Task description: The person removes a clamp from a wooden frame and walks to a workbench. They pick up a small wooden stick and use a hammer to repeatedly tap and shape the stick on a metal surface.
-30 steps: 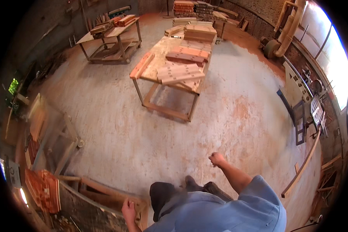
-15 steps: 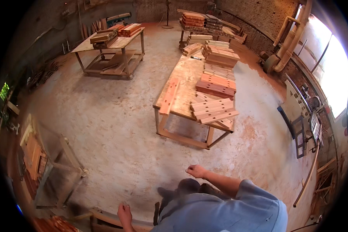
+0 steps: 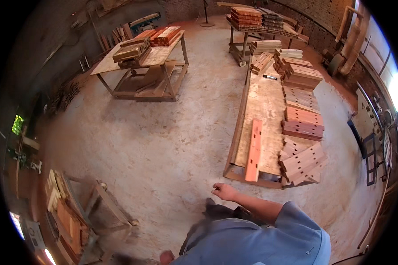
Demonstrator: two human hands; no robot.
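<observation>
While the person's right hand (image 3: 224,191) is loosely curled near the table (image 3: 265,101), palm hidden, the left hand (image 3: 167,257), mostly cut off below, cannot be read as open or closed. A reddish board (image 3: 254,150) lies on the table's near end.

Ahead of us on the right stands a table (image 3: 264,97), boards (image 3: 303,115) stacked along its right side, a plank (image 3: 254,150) left of them at the near end. Behind it is a second table (image 3: 245,44) bearing piles (image 3: 246,18); to our left, a third table (image 3: 105,64) holds lumber (image 3: 132,50).
</observation>
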